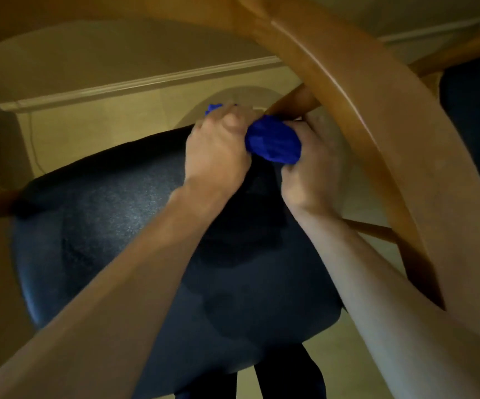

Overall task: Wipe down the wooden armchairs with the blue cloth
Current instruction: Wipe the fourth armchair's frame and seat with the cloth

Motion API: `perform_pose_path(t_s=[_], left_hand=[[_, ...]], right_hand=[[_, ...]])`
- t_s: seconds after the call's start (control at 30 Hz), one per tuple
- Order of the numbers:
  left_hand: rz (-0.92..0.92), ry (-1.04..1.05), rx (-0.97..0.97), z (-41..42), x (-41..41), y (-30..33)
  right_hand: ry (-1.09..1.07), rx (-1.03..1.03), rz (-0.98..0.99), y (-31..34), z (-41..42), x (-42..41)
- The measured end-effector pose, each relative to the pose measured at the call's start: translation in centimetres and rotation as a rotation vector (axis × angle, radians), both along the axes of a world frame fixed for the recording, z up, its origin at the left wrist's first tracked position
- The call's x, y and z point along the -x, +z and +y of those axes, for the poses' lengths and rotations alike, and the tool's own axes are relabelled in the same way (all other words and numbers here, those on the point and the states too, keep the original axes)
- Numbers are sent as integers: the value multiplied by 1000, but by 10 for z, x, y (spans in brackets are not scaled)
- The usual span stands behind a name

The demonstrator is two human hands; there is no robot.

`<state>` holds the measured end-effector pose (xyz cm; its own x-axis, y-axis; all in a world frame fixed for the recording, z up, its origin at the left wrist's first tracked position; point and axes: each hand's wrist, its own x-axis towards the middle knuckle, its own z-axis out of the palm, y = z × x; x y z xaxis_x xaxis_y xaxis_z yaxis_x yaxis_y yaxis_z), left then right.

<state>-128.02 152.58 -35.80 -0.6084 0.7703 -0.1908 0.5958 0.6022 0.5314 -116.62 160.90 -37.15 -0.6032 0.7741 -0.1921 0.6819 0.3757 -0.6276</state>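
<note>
I look down on a wooden armchair with a dark padded seat [135,226] and a curved wooden armrest [377,116] sweeping across the right side. The blue cloth [273,139] is bunched at the far right corner of the seat, where a wooden strut [293,103] meets the armrest. My left hand [218,151] grips one end of the cloth, a corner of it showing beyond my knuckles. My right hand [313,171] grips the other end, just under the armrest.
A second armchair with a dark cushion [477,133] stands close on the right. Pale floor and a white baseboard [135,84] lie beyond the seat. My dark trouser legs [287,375] show below the seat's near edge.
</note>
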Motion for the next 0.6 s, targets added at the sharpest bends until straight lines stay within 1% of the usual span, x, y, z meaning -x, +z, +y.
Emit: perform_pose_path(t_s=[0.07,0.13,0.2,0.23,0.3,0.37,0.43,0.47,0.53,0.57,0.6], left_hand=[[-56,-22,3,6,-4,-18],[-124,-64,-38,-5,-12,-25],[-175,-111,-94,-23,-28,-22],[-199,-128,-90,-33,-41,-17],[-221,-184,-29,-59,-74,-6],[-242,-288,60,-84,-103,5],[-284,-416,156,-94,-113,13],[-285,-474,190,-91,-107,14],[-198,-525,204,-74,-83,21],[-120,-500,172,-60,-69,26],[-49,-427,117,-46,-53,29]], right_hand=[[0,-28,-64,-11,0,-1],[-3,-34,-79,-14,-12,-16],[-7,31,-99,-7,-28,-42],[-6,62,-133,-1,-37,-58],[5,101,-242,14,-61,-95],[43,152,-332,28,-81,-128],[64,223,-362,37,-92,-149],[44,251,-350,39,-94,-153],[-38,245,-282,42,-87,-145],[-74,216,-228,44,-78,-132],[-94,186,-171,44,-68,-113]])
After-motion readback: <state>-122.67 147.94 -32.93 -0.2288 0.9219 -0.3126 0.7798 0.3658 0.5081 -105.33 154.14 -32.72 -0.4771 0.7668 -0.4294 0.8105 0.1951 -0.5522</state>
